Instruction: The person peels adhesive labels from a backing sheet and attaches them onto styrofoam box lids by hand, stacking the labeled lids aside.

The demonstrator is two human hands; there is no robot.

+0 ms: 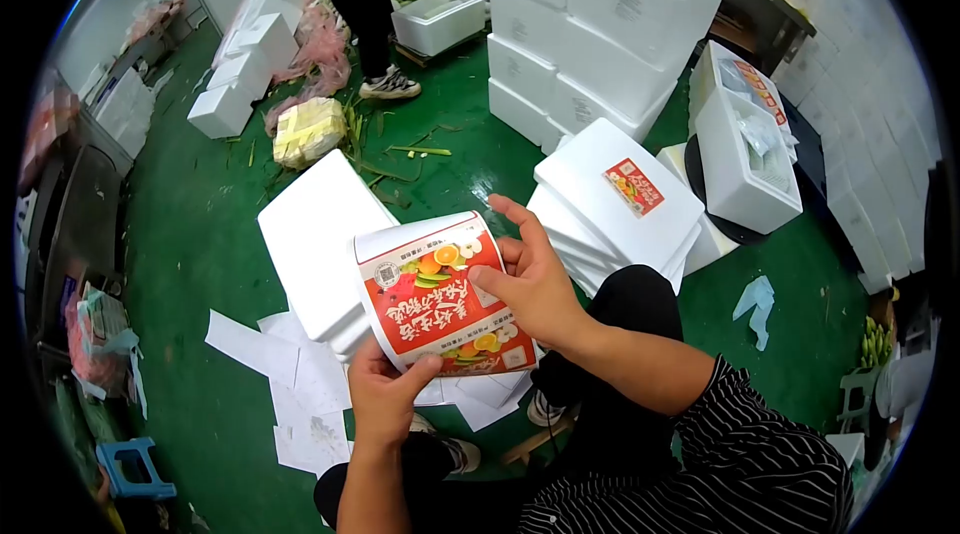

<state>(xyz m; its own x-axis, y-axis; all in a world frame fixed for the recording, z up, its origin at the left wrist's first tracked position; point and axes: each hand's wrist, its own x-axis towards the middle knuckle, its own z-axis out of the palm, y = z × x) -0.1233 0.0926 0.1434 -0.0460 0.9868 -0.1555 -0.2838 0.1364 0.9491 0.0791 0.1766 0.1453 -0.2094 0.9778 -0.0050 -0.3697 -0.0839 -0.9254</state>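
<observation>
A roll of red fruit-printed labels (430, 296) is held between both hands over the lap. My left hand (388, 389) grips its lower left edge, thumb on the printed face. At the roll's right side, my right hand (530, 279) pinches it with the thumb in front, its index finger stretched out above. Behind the roll lies a white foam lid (325, 234) on a stack at the left. On the right, another stack of white foam lids has a top lid (585, 179) bearing a red label (633, 188).
White sheets (300, 374) lie on the green floor. Tall foam boxes (600, 24) stand ahead. A person's dark-clad leg (355, 4) is beyond, near an open foam box (438, 24). A blue stool (135, 467) is at lower left, an open box (745, 149) at right.
</observation>
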